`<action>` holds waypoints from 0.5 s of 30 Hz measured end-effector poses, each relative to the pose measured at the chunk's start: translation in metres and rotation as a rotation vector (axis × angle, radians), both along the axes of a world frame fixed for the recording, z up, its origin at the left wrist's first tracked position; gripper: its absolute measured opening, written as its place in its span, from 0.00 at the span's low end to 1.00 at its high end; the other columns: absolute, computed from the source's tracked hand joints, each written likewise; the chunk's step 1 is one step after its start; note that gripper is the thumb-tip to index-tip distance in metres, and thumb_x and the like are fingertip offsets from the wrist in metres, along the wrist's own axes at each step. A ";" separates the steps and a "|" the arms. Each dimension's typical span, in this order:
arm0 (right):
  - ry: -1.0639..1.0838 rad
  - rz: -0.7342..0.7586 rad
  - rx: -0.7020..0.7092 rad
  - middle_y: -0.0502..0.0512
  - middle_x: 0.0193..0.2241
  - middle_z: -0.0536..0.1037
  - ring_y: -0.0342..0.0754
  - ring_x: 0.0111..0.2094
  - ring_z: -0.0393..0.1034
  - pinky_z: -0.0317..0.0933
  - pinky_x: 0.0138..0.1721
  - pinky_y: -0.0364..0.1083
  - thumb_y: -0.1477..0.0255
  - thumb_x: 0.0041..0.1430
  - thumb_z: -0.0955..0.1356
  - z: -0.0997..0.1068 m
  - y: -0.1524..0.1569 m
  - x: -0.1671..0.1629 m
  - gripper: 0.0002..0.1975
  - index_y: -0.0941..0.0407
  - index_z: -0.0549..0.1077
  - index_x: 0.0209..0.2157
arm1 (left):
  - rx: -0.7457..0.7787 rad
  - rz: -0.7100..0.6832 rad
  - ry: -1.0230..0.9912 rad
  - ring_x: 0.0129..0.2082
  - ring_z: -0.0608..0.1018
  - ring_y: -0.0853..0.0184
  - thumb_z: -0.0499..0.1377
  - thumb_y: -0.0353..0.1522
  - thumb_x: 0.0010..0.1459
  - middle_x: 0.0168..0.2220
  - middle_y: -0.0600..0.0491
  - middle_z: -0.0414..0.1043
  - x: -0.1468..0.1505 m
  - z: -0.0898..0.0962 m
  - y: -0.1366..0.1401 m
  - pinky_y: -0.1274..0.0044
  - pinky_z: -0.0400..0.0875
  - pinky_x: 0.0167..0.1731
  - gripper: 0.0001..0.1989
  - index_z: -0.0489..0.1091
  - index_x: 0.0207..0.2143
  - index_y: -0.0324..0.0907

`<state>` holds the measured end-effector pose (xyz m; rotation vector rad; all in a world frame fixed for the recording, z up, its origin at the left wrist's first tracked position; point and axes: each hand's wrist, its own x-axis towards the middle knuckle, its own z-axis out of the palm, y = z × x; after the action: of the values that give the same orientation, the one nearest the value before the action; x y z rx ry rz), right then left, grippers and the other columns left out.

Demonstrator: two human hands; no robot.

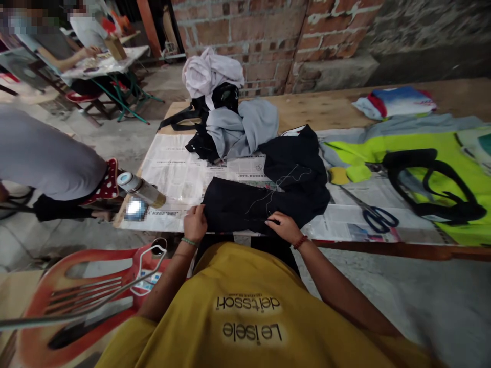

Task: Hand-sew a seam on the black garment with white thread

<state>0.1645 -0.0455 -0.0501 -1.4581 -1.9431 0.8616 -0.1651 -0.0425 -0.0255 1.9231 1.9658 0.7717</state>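
Head view: scissors (pixel 378 216) beside dark garment (pixel 264 197)

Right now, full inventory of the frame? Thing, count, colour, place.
dark garment: 1, navy with white thread, on newspaper at near edge
newspaper: several sheets, white, covering table
table: 1, plywood, centre
grey cloth: 1, grey, behind dark garment
pink cloth: 1, pale pink, table's far left
scissors: 1, dark handles, right of garment
hi-vis garment: 1, yellow-green, table right
black strap: 1, black, on hi-vis garment
bottle: 1, lying at table's left edge
red chair: 1, lower left
left hand: grips garment's left edge
right hand: rests on garment
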 end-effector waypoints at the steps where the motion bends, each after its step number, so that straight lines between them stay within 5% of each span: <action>1: 0.003 -0.001 0.011 0.52 0.28 0.73 0.45 0.31 0.68 0.61 0.35 0.44 0.66 0.54 0.65 -0.001 0.000 0.000 0.10 0.56 0.74 0.26 | 0.079 -0.044 0.064 0.40 0.73 0.60 0.54 0.24 0.51 0.42 0.45 0.71 0.004 0.006 -0.001 0.69 0.66 0.41 0.17 0.69 0.44 0.41; 4: 0.009 -0.007 0.035 0.53 0.28 0.73 0.44 0.31 0.68 0.60 0.35 0.43 0.65 0.54 0.65 -0.004 -0.001 0.002 0.10 0.57 0.74 0.27 | 0.161 -0.311 0.099 0.47 0.70 0.60 0.54 0.27 0.54 0.46 0.47 0.70 0.025 0.021 0.001 0.68 0.64 0.47 0.13 0.69 0.43 0.43; 8: 0.016 0.003 0.061 0.52 0.27 0.72 0.43 0.31 0.68 0.60 0.35 0.42 0.66 0.54 0.66 -0.005 -0.002 0.002 0.10 0.57 0.74 0.27 | -0.017 -0.627 0.186 0.49 0.69 0.59 0.60 0.35 0.51 0.49 0.50 0.70 0.058 0.025 0.018 0.67 0.62 0.46 0.20 0.67 0.48 0.45; 11: 0.020 0.004 0.082 0.52 0.27 0.72 0.43 0.30 0.68 0.60 0.35 0.42 0.66 0.55 0.66 -0.005 -0.004 0.002 0.10 0.57 0.74 0.27 | -0.173 -0.705 0.262 0.47 0.71 0.59 0.63 0.35 0.48 0.46 0.51 0.73 0.072 0.018 0.029 0.66 0.60 0.46 0.24 0.67 0.49 0.46; 15: 0.011 0.003 0.095 0.53 0.27 0.72 0.43 0.31 0.68 0.61 0.36 0.42 0.66 0.55 0.65 -0.006 -0.006 0.002 0.10 0.57 0.74 0.27 | -0.186 -0.682 0.241 0.41 0.74 0.63 0.61 0.33 0.51 0.38 0.54 0.76 0.069 0.005 0.030 0.69 0.58 0.44 0.10 0.73 0.38 0.46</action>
<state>0.1662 -0.0517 -0.0562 -1.3926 -1.9515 0.7660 -0.0959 -0.0126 -0.0201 2.4184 1.2665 0.1714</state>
